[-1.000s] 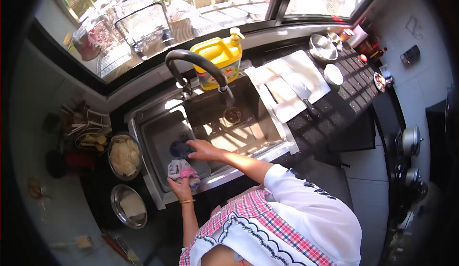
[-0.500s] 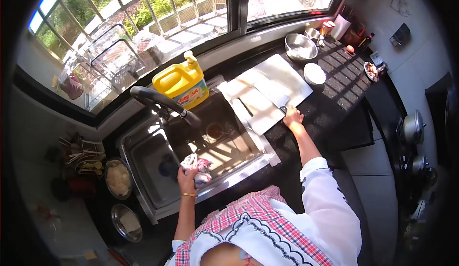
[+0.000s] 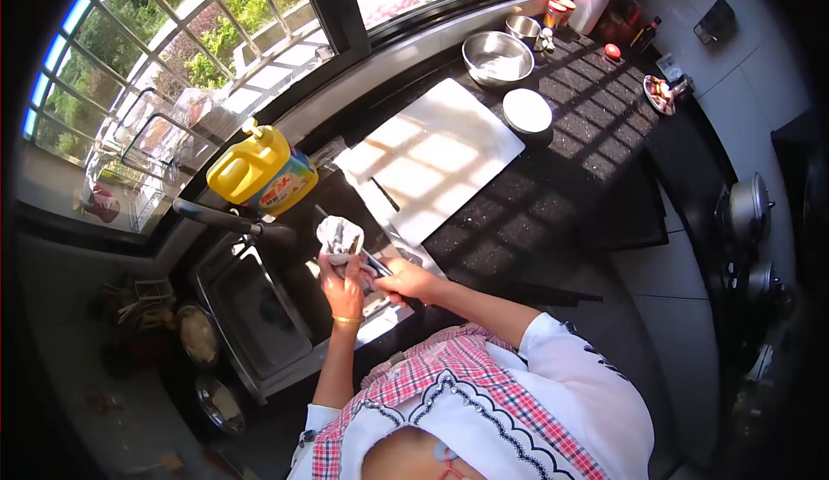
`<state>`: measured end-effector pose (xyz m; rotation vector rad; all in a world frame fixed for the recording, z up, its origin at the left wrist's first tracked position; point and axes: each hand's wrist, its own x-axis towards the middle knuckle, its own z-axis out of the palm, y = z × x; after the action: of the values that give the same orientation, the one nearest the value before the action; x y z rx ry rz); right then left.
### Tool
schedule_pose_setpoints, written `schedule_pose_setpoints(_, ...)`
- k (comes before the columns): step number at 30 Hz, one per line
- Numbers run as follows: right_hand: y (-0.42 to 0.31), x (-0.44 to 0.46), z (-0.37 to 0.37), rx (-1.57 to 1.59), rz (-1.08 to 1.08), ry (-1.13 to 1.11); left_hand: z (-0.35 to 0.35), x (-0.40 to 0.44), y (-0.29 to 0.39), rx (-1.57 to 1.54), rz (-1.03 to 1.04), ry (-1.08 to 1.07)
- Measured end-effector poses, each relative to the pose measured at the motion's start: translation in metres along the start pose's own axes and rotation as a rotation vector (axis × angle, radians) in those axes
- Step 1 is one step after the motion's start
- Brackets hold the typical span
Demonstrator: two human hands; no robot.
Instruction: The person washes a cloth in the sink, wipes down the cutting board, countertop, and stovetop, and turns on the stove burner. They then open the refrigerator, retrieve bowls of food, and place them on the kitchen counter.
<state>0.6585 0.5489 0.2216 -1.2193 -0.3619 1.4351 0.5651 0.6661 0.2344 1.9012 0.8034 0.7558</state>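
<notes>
My left hand (image 3: 342, 288) grips a crumpled white and reddish cloth (image 3: 338, 235) over the sink. The cloth is folded about the blade of a kitchen knife, most of which it hides. My right hand (image 3: 406, 281) is closed round the knife's dark handle (image 3: 377, 264), just right of the cloth. Beyond both hands lies a white cutting board (image 3: 449, 148) with a dark slot near its left edge. Below the hands, the sink (image 3: 302, 329) is partly covered by them.
A yellow detergent jug (image 3: 263, 173) stands behind the black faucet (image 3: 216, 214). To the board's right are a white bowl (image 3: 527, 110) and a steel bowl (image 3: 498, 59). Bowls of pale food (image 3: 199, 333) sit left of the sink. A window runs along the back.
My right hand has lifted the knife off the cutting board and brought it left to the sink. The cloth in my left hand now wraps the blade. The view has shifted to the right.
</notes>
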Motion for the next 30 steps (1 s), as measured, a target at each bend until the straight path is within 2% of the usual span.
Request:
schedule_pose_setpoints(1, 0.003, -0.001, 0.007, 0.033, 0.006, -0.089, 0.006, 0.002, -0.016, 0.171, 0.121, 0.030)
schedule_pose_setpoints(2, 0.002, -0.003, 0.010, 0.051, -0.017, -0.117, 0.008, 0.005, -0.043, 0.057, 0.094, 0.080)
schedule_pose_setpoints(5, -0.005, -0.018, 0.001, -0.002, 0.032, -0.160, 0.002, 0.018, -0.051, 0.241, 0.006, 0.102)
schedule_pose_setpoints(7, -0.005, -0.030, -0.007, -0.024, 0.053, -0.183, -0.005, 0.033, -0.081, 0.417, 0.072, 0.179)
schedule_pose_setpoints(9, -0.013, -0.052, -0.015, -0.061, 0.107, -0.148, -0.018, 0.047, -0.099, 0.424, -0.046, 0.120)
schedule_pose_setpoints(11, -0.011, -0.073, -0.034, -0.001, 0.080, -0.144, -0.018, 0.054, -0.096, 0.128, -0.093, 0.193)
schedule_pose_setpoints(13, -0.012, -0.095, -0.053, 0.061, 0.056, -0.143, -0.005, 0.060, -0.084, -0.067, -0.078, 0.131)
schedule_pose_setpoints(15, -0.017, -0.120, -0.067, 0.127, -0.030, 0.099, 0.016, 0.064, -0.046, -0.064, -0.084, -0.021)
schedule_pose_setpoints(16, -0.017, -0.132, -0.076, 0.090, -0.067, 0.194, 0.037, 0.067, -0.028, -0.372, -0.067, -0.085)
schedule_pose_setpoints(18, -0.008, -0.148, -0.095, -0.014, -0.163, 0.462, 0.075, 0.076, -0.008, -0.301, -0.112, -0.141)
schedule_pose_setpoints(19, -0.015, -0.160, -0.104, -0.140, -0.147, 0.614, 0.091, 0.081, 0.006, -0.240, -0.104, -0.152)
schedule_pose_setpoints(21, 0.005, -0.165, -0.139, -0.690, -0.351, 1.027, 0.123, 0.091, -0.015, -0.267, -0.029, -0.280)
schedule_pose_setpoints(22, 0.005, -0.170, -0.154, -0.724, -0.333, 1.112, 0.136, 0.092, 0.000, -0.181, -0.106, -0.285)
schedule_pose_setpoints(23, 0.003, -0.174, -0.171, -0.758, -0.315, 1.197, 0.144, 0.092, 0.017, -0.081, -0.098, -0.288)
schedule_pose_setpoints(26, 0.013, -0.173, -0.242, -0.885, -0.297, 1.386, 0.171, 0.086, 0.030, -0.119, -0.256, -0.308)
schedule_pose_setpoints(27, 0.014, -0.170, -0.265, -0.939, -0.309, 1.435, 0.179, 0.088, 0.020, -0.001, -0.143, -0.282)
schedule_pose_setpoints(30, 0.008, -0.157, -0.327, -1.046, -0.117, 1.543, 0.185, 0.084, 0.022, -0.106, -0.235, -0.341)
